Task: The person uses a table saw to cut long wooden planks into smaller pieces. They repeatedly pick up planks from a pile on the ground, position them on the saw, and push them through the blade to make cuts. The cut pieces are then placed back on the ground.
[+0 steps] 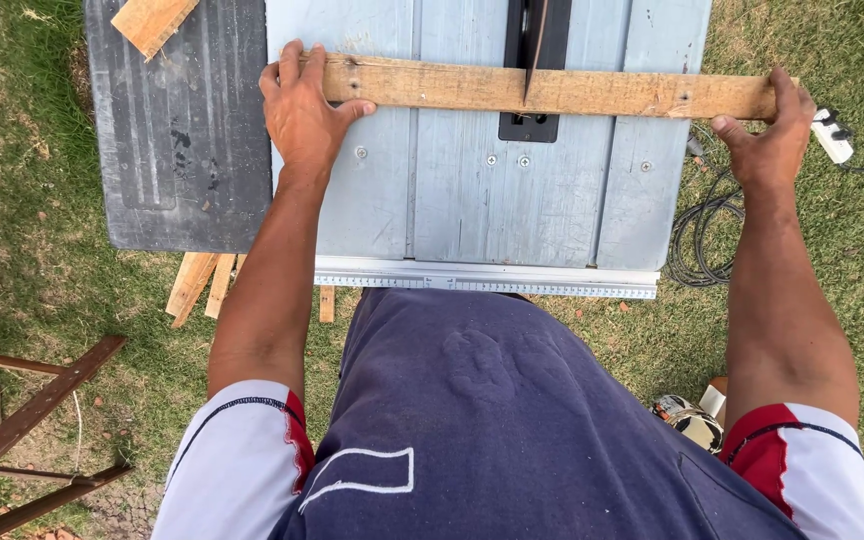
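Observation:
A long, narrow wooden plank [592, 92] lies crosswise on the grey table saw top [452, 200]. The saw blade [534, 45] meets the plank near its middle, in the black insert slot. My left hand [302, 110] grips the plank's left end, fingers over the top edge and thumb under it. My right hand [774, 130] holds the plank's right end, which reaches past the table's right edge.
A dark extension panel [177, 150] adjoins the table on the left, with a wood offcut [152, 22] on it. Wood scraps [200, 285] lie on the grass below. A coiled black cable [702, 235] and a white power strip [832, 135] lie at right. Rusty metal bars [32, 410] stand lower left.

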